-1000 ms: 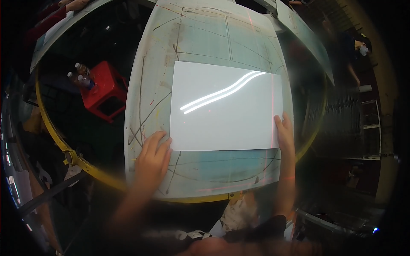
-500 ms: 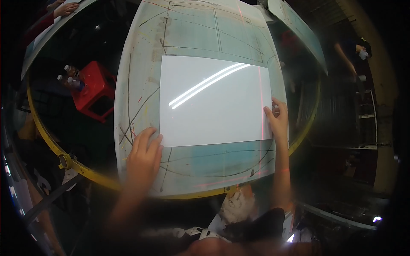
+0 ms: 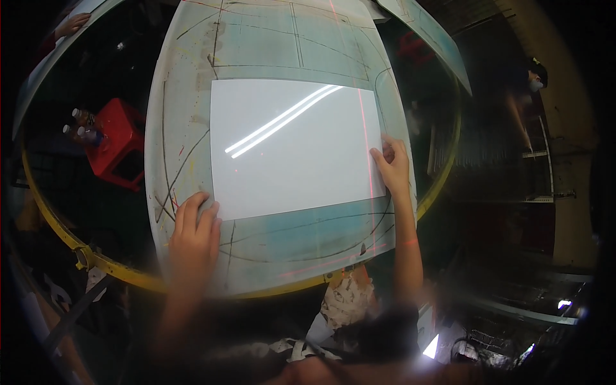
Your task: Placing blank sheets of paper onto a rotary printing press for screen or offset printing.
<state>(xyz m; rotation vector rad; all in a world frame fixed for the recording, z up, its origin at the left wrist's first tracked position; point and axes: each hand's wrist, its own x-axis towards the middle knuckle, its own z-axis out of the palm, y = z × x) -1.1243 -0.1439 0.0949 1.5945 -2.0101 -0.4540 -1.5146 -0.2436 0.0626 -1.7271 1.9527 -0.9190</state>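
Rail (image 3: 125,273), yellow and curved, sweeps down the left side toward the near edge of the board. At the upper left another person's hand (image 3: 72,24) rests on a pale surface, the arm cut off by the rim. Below it bottles (image 3: 93,136) with white caps stand on a red stool (image 3: 117,144), their labels too small to read.

The left hand (image 3: 194,228) lies over the lower left of the board (image 3: 301,234), fingers loosely bent and gripping nothing, tips at or just beside the sheet's near left corner; its forearm blurs into shadow. The white sheet (image 3: 289,160) lies flat near the board's middle, two bright reflections crossing it. Around it the board shows as a broad area on the far side, a narrower strip left and near, the slimmest at right. Dark drawn lines and curves mark the board; its far end runs out of view.

A red light line (image 3: 366,138) crosses the sheet near its right edge. There the right hand (image 3: 393,168) sets its thumb, fingers curled beside the edge; whether they pinch it I cannot tell. Farther right, a person (image 3: 538,76) is dim.
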